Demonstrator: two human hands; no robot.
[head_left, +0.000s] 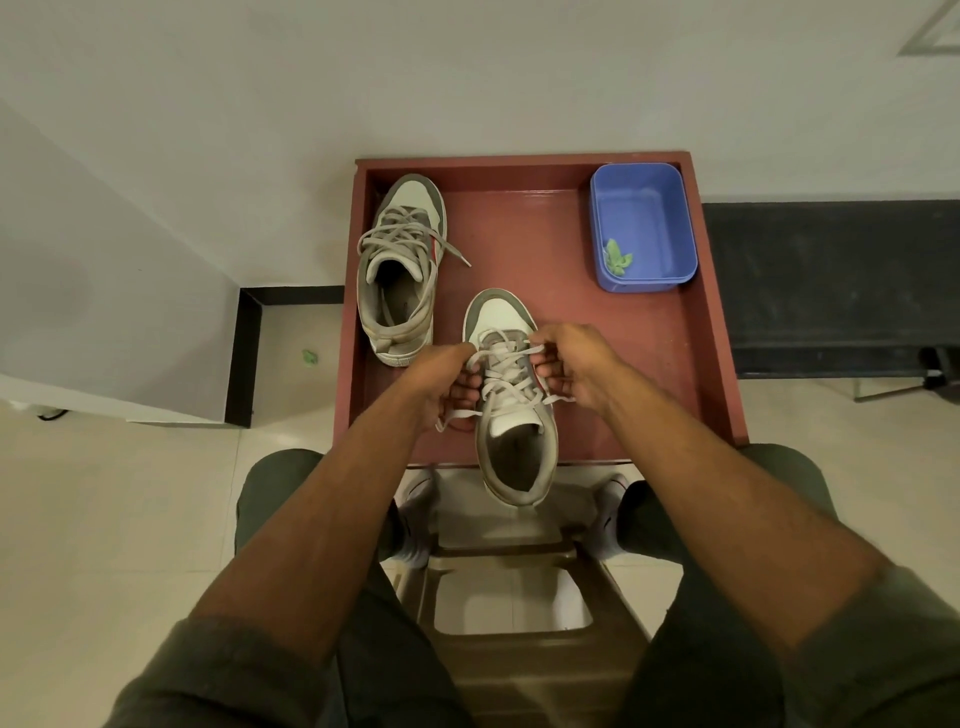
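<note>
Lace-tightening in hand: left hand (441, 382) and right hand (579, 364) each pinch the pale laces (506, 366) of the grey-and-white sneaker (505, 314) at 6 o'clock on the red-brown tabletop (628, 358); next likely needs an even outward pull

Both sneakers, the near sneaker (511, 410) and the far sneaker (402, 270), are grey and white with pale grey laces. The table (524, 234) is reddish-brown; the plastic tub (644, 208) is blue, holding a green scrap (617, 257).

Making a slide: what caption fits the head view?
Left hand and right hand grip the laces of the near sneaker on the red tray.
</note>
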